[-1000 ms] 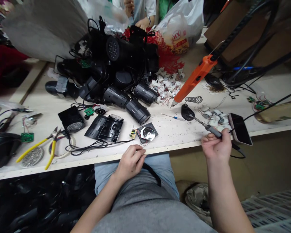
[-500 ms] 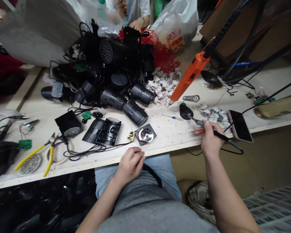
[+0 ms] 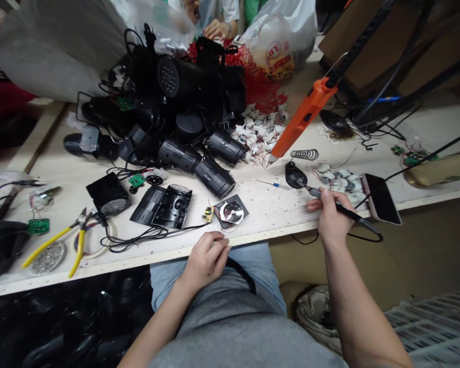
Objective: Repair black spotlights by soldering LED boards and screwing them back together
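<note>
My right hand (image 3: 332, 217) is closed around the grey handle of a soldering iron (image 3: 347, 212). The iron's tip end is at a small black dish (image 3: 296, 176) on the bench. At the bench's front edge rests my left hand (image 3: 207, 258), its fingers curled in; whatever they may hold is hidden. Just beyond it lies a square dark piece with a shiny round disc (image 3: 231, 212). A small yellow circuit board (image 3: 207, 214) with a black cable sits beside that piece. Farther left is an opened black housing (image 3: 172, 207).
An orange electric screwdriver (image 3: 304, 117) hangs over the bench. Black lamp housings (image 3: 180, 156) are piled at the back, near small white parts (image 3: 262, 130). Yellow-handled cutters (image 3: 80, 230) lie left; a phone (image 3: 381, 198) lies right. Across the bench is another person's hand (image 3: 216, 29).
Both my hands stay almost where they were, the soldering iron still at the black dish. The view has shifted slightly. Across the bench, the other person's hands have moved a little.
</note>
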The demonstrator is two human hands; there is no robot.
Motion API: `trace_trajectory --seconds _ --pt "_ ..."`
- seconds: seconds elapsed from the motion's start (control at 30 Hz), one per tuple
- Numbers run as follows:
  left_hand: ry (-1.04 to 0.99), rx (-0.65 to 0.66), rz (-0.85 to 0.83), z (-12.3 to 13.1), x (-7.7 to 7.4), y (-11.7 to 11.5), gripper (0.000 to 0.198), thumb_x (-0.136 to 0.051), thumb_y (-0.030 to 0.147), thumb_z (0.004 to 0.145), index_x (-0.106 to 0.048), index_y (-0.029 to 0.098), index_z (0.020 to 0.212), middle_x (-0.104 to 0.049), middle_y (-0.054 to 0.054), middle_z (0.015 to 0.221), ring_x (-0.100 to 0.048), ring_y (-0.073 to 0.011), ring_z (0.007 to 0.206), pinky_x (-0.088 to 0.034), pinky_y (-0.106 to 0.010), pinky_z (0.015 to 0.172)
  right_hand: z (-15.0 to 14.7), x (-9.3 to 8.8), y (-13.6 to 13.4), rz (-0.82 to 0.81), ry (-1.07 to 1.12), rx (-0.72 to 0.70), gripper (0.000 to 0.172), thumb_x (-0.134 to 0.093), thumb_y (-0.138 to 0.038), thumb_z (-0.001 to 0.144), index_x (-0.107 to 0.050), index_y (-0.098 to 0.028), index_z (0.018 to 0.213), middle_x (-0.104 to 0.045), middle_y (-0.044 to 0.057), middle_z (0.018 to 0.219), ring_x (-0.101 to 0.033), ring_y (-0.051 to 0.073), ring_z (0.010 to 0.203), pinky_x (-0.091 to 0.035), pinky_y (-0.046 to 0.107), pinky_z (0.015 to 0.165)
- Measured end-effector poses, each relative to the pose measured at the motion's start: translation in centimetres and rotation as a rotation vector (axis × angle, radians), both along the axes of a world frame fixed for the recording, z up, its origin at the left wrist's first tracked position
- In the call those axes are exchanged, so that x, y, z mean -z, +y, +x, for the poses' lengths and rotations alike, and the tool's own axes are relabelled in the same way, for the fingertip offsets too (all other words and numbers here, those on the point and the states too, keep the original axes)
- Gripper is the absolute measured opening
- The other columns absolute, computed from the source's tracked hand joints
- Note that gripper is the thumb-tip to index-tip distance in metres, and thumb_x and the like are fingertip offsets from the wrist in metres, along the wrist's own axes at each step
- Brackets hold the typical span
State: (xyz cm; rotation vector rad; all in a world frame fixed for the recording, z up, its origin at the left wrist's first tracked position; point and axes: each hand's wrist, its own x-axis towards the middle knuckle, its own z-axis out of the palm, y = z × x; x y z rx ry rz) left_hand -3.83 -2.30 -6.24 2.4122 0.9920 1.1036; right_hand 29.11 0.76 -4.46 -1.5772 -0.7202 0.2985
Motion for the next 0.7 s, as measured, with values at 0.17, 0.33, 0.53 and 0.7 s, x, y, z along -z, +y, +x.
trace_trajectory --seconds 0.17,0.33,0.53,0.7 --pt "-0.005 -0.006 -0.009 0.1 -0.1 0.0 0.012 -0.059 0.016 0.097 -0.063 0.016 0.108 -0.064 -0.009 0.098 -0.064 -0.0185 0.092 -0.059 -0.03 0.079 0.0 -0.4 -0.2 -0.003 0.0 0.002 0.036 -0.073 -0.051 0.078 -0.065 -0.016 0.081 -0.068 0.002 0.065 -0.061 0.014 0.045 -0.051 0.025 0.045" --pt "-0.119 -0.037 -0.046 0.4 -0.5 -0.1 0.01 -0.06 0.017 0.096 -0.064 0.016 0.105 -0.066 -0.008 0.095 -0.065 -0.0176 0.087 -0.058 -0.029 0.075 -0.6 -1.2 -0.6 0.023 0.002 0.031 0.034 -0.074 -0.047 0.069 -0.062 -0.016 0.073 -0.069 0.004 0.07 -0.06 0.013 0.043 -0.048 0.023 0.04" --pt "-0.346 -0.244 -0.172 1.1 -1.8 0.0 0.024 -0.066 0.019 0.093 -0.064 0.017 0.117 -0.066 -0.004 0.094 -0.067 -0.0122 0.077 -0.058 -0.026 0.073 -1.6 -2.1 -1.7 0.099 -0.037 0.07 0.029 -0.069 -0.043 0.07 -0.063 -0.016 0.08 -0.07 0.003 0.076 -0.062 0.013 0.046 -0.05 0.024 0.041" --pt "-0.309 -0.186 -0.097 1.8 -1.8 0.1 0.014 -0.061 0.018 0.097 -0.069 0.018 0.108 -0.065 -0.006 0.096 -0.067 -0.0138 0.086 -0.058 -0.027 0.076 -3.4 -2.8 -3.3 0.092 -0.114 0.004 0.029 -0.068 -0.041 0.074 -0.068 -0.014 0.086 -0.067 0.001 0.067 -0.063 0.015 0.046 -0.05 0.026 0.043"
